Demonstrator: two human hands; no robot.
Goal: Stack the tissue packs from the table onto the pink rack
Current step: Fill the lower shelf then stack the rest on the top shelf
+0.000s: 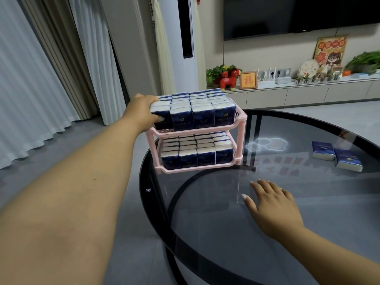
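The big round dark glass counter (287,233) fills the low right part of the view, and everything here is told from the pink rack (242,117) that stands on its far left edge. The rack has 2 shelves, 1 above the other, and both are packed full with rows of blue and white tissue packs (202,112) standing up side by side. At the left end of the top shelf, the left hand (144,110) reaches in with a long bare arm; its grip is closed around the end pack (161,116) in the front row, thumb on the front of the pack and the other fingers hidden behind it. To the right of the rack, well apart from it, 2 loose tissue packs (337,157) lie flat on the glass, touching each other. In front of the rack, nearer to the person, the right hand (273,204) rests flat on the counter with straight spread fingers and holds nothing.
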